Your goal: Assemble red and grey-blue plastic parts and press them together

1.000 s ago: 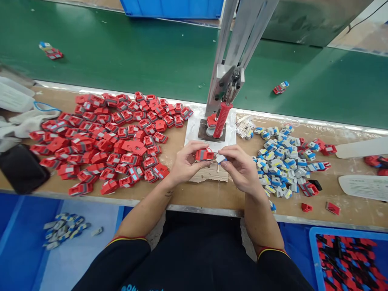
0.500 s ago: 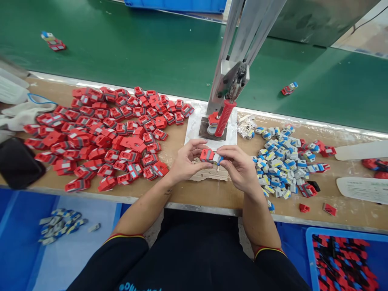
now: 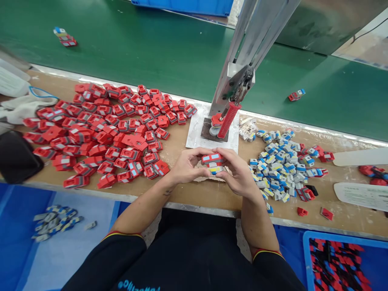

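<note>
My left hand (image 3: 188,166) and my right hand (image 3: 238,171) meet over the front of the bench, both closed round the same small toy. It consists of a red toy car part (image 3: 211,158) with grey and pale window patches, lying against a white, blue and yellow toy part (image 3: 216,169) on the side nearer me. Fingertips press the far side while the thumbs bear on the near side. Whether the two parts are joined cannot be seen. Just beyond stands a hand press with a red lever (image 3: 228,120); a red piece (image 3: 217,119) sits at its base.
A wide heap of red car parts (image 3: 104,137) covers the bench on the left. White-and-blue parts (image 3: 277,165) are piled on the right. Red-and-white toys (image 3: 296,95) lie on the green belt (image 3: 169,52) behind. A blue bin (image 3: 306,258) holds red and black pieces.
The red part has been turned so its window side shows, and the white-and-blue part has swung from its right to its near side. The hands are closer together. The view has shifted slightly.
</note>
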`<state>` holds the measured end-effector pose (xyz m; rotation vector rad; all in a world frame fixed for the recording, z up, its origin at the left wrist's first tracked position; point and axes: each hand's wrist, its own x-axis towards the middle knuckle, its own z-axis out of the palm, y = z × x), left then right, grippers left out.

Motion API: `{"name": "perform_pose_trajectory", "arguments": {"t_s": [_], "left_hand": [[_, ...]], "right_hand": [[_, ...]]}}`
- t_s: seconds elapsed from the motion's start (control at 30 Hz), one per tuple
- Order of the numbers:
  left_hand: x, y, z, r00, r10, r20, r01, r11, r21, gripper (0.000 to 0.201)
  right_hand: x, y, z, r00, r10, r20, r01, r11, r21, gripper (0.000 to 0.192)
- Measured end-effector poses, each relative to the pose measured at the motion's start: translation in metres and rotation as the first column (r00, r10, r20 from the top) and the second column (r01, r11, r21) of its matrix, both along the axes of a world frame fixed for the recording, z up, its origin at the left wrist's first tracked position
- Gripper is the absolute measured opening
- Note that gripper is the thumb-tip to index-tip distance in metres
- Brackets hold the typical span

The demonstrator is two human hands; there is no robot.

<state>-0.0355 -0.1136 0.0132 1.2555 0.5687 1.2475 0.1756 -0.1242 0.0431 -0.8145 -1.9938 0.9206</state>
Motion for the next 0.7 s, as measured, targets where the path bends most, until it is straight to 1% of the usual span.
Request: {"name": "perform_pose_trajectory", "arguments": {"t_s": [0.07,0.1,0.17,0.23,0.3,0.37,0.43,0.5,0.6,0.7], "left_hand": [[0.002,-0.001,-0.003,0.999,0.051,-0.011,-0.049,0.989,0.138,0.067],[0.004,-0.001,-0.004,0.996,0.091,-0.009,-0.088,0.978,0.191,0.068],[0.008,-0.004,-0.004,0.986,0.165,0.021,-0.165,0.958,0.235,0.067],[0.01,-0.008,-0.004,0.979,0.199,0.052,-0.206,0.949,0.24,0.068],[0.009,-0.01,-0.002,0.973,0.229,0.034,-0.23,0.935,0.269,0.069],[0.006,-0.012,0.0,0.96,0.281,-0.016,-0.26,0.905,0.336,0.067],[0.002,-0.012,0.002,0.944,0.324,-0.059,-0.275,0.875,0.399,0.067],[-0.002,-0.011,0.004,0.936,0.342,-0.086,-0.272,0.856,0.439,0.066],[-0.005,-0.011,0.006,0.924,0.365,-0.111,-0.272,0.835,0.479,0.067],[-0.007,-0.011,0.007,0.914,0.391,-0.11,-0.281,0.804,0.524,0.067]], "right_hand": [[-0.003,-0.002,-0.005,0.998,-0.031,-0.055,0.028,0.998,-0.051,0.059],[-0.005,-0.003,-0.007,0.995,-0.051,-0.083,0.044,0.996,-0.079,0.058],[-0.009,-0.004,-0.01,0.984,-0.089,-0.155,0.07,0.99,-0.119,0.056],[-0.011,-0.005,-0.012,0.971,-0.106,-0.212,0.081,0.989,-0.124,0.054],[-0.012,-0.005,-0.011,0.97,-0.103,-0.219,0.085,0.992,-0.09,0.057],[-0.011,-0.004,-0.009,0.978,-0.091,-0.188,0.088,0.996,-0.025,0.06],[-0.011,-0.004,-0.006,0.982,-0.085,-0.169,0.093,0.995,0.046,0.06],[-0.012,-0.004,-0.004,0.982,-0.1,-0.158,0.115,0.989,0.089,0.056],[-0.016,-0.007,-0.005,0.978,-0.131,-0.164,0.148,0.984,0.098,0.053],[-0.017,-0.011,-0.009,0.973,-0.131,-0.188,0.145,0.988,0.061,0.051]]}}
